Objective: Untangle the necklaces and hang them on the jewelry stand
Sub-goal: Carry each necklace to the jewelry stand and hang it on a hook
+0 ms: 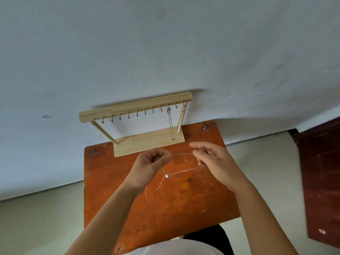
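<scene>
Your left hand (152,162) pinches a thin silver necklace (182,154) between the thumb and curled fingertips. Your right hand (215,161) pinches the same chain, with the index finger extended. A short run of chain is taut between the two hands.

Below the hands, the rest of the chain loops back from the right fingers. It carries a small pale pendant (166,175) and trails down toward the orange wooden table (128,208). Whether this lower run is one necklace or two knotted together cannot be told.

Beyond the hands, at the far edge of the table, stands the wooden jewelry stand (147,144). A gold necklace (170,124) hangs from a hook beyond your right hand. A second chain appears to hang beside the right post, but it is too fine to confirm. The other hooks (128,115), beyond your left hand, are bare.

Assessment: the task is partly complete. At least one necklace is hung. The chain in hand remains to be freed and hooked.
</scene>
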Demonstrator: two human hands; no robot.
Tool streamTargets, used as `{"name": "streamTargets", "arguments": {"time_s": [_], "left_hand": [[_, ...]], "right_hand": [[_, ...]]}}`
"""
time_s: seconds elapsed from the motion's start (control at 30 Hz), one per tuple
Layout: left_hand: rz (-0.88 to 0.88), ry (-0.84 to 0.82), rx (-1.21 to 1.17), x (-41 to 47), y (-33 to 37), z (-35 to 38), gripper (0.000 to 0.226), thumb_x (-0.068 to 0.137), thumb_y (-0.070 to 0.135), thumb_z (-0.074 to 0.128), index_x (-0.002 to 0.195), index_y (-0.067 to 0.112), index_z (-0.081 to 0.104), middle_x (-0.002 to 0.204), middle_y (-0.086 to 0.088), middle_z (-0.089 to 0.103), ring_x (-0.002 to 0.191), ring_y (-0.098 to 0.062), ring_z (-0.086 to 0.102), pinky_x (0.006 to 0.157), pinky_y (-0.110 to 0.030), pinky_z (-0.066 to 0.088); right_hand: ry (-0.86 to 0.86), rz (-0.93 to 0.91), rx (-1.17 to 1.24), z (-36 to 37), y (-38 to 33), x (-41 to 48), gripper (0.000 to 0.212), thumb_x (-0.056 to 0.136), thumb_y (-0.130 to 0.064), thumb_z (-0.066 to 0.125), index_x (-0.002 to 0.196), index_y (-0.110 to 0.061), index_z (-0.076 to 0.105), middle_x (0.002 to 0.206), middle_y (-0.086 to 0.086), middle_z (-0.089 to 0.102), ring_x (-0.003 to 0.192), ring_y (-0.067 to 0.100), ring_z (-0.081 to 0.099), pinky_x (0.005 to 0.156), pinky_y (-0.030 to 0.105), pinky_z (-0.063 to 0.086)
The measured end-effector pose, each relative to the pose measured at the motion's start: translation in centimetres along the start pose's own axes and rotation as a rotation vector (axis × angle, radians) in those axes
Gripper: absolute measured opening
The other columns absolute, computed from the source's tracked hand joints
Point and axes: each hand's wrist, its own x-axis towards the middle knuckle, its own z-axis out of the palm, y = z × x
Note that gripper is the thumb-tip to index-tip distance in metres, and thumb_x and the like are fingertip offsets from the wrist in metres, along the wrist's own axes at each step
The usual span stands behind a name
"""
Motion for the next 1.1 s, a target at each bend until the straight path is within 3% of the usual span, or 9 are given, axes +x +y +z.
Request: {"name": "streamTargets", "arguments": {"time_s": [0.13, 0.27, 0.33, 0.4, 0.47, 0.6, 0.77, 0.9, 1.1], "left_hand": [[0.045, 0.072, -0.045, 0.0, 0.4, -1.1, 0.011, 0.088, 0.027, 0.068, 0.087, 0.016, 0.072, 0.072, -0.006, 0.047, 0.070, -0.020, 0.039, 0.067, -0.023, 0.037], [0.090, 0.157, -0.022, 0.3, 0.4, -2.1, 0.010, 0.092, 0.021, 0.064, 0.090, 0.013, 0.070, 0.066, 0.014, 0.055, 0.063, 0.002, 0.048, 0.063, -0.008, 0.041], [0.101, 0.189, -0.032, 0.6, 0.5, -2.5, 0.016, 0.092, 0.024, 0.063, 0.095, 0.009, 0.070, 0.066, 0.017, 0.056, 0.061, 0.004, 0.048, 0.065, -0.011, 0.041], [0.077, 0.223, -0.071, 1.0, 0.6, -2.9, 0.022, 0.092, 0.028, 0.063, 0.098, 0.008, 0.070, 0.069, 0.017, 0.057, 0.062, 0.002, 0.048, 0.069, -0.018, 0.040], [0.042, 0.241, -0.140, 1.5, 0.9, -3.2, 0.023, 0.091, 0.033, 0.065, 0.097, 0.012, 0.071, 0.075, 0.010, 0.060, 0.064, -0.005, 0.044, 0.069, -0.025, 0.037], [-0.024, 0.257, -0.335, 2.5, 1.4, -3.4, 0.013, 0.090, 0.028, 0.067, 0.090, 0.017, 0.074, 0.069, 0.005, 0.055, 0.061, -0.009, 0.037, 0.061, -0.026, 0.034], [-0.118, 0.341, -0.426, 3.5, 1.4, -3.5, 0.018, 0.086, 0.029, 0.073, 0.101, 0.019, 0.073, 0.074, 0.010, 0.050, 0.065, -0.007, 0.040, 0.061, -0.025, 0.036], [-0.123, 0.349, -0.444, 3.8, 1.3, -3.5, 0.021, 0.086, 0.029, 0.073, 0.104, 0.017, 0.072, 0.075, 0.010, 0.051, 0.065, -0.007, 0.040, 0.059, -0.025, 0.036], [-0.112, 0.380, -0.383, 4.0, 0.9, -3.5, 0.019, 0.085, 0.031, 0.073, 0.099, 0.018, 0.072, 0.077, 0.007, 0.051, 0.067, -0.008, 0.040, 0.060, -0.026, 0.037]], "right_hand": [[-0.083, -0.032, -0.123, 0.7, -1.4, -0.3, 0.016, 0.097, -0.036, 0.059, 0.095, -0.029, 0.074, 0.075, -0.020, 0.067, 0.075, 0.001, 0.063, 0.071, 0.018, 0.048], [-0.108, -0.059, -0.002, 1.4, -3.2, 0.3, 0.018, 0.098, -0.039, 0.057, 0.095, -0.029, 0.072, 0.064, -0.016, 0.062, 0.072, 0.008, 0.062, 0.078, 0.017, 0.043], [-0.118, -0.090, 0.059, 1.9, -4.1, 1.0, 0.018, 0.097, -0.039, 0.059, 0.098, -0.027, 0.072, 0.062, -0.014, 0.058, 0.070, 0.007, 0.059, 0.082, 0.020, 0.043], [-0.099, -0.127, 0.089, 2.6, -5.0, 1.9, 0.019, 0.096, -0.039, 0.062, 0.098, -0.025, 0.073, 0.067, -0.017, 0.062, 0.067, -0.004, 0.056, 0.075, 0.018, 0.042], [-0.025, -0.167, 0.118, 3.3, -5.9, 3.0, 0.019, 0.095, -0.039, 0.064, 0.099, -0.023, 0.075, 0.077, -0.016, 0.067, 0.070, -0.004, 0.059, 0.069, 0.018, 0.043], [0.114, -0.235, 0.051, 4.3, -7.8, 5.4, 0.018, 0.095, -0.035, 0.065, 0.102, -0.022, 0.075, 0.093, -0.004, 0.072, 0.090, 0.013, 0.066, 0.080, 0.030, 0.053], [0.280, -0.395, -0.335, 5.9, -8.6, 8.1, 0.026, 0.098, -0.037, 0.060, 0.108, -0.017, 0.074, 0.084, -0.006, 0.070, 0.075, 0.011, 0.063, 0.069, 0.029, 0.051], [0.454, -0.496, -0.567, 6.8, -8.8, 8.9, 0.027, 0.100, -0.037, 0.055, 0.111, -0.018, 0.072, 0.104, -0.003, 0.071, 0.087, 0.015, 0.065, 0.073, 0.032, 0.053], [0.606, -0.502, -0.412, 7.8, -6.5, 8.5, 0.022, 0.097, -0.035, 0.063, 0.105, -0.017, 0.073, 0.098, -0.004, 0.074, 0.082, 0.011, 0.066, 0.074, 0.027, 0.055]]}}
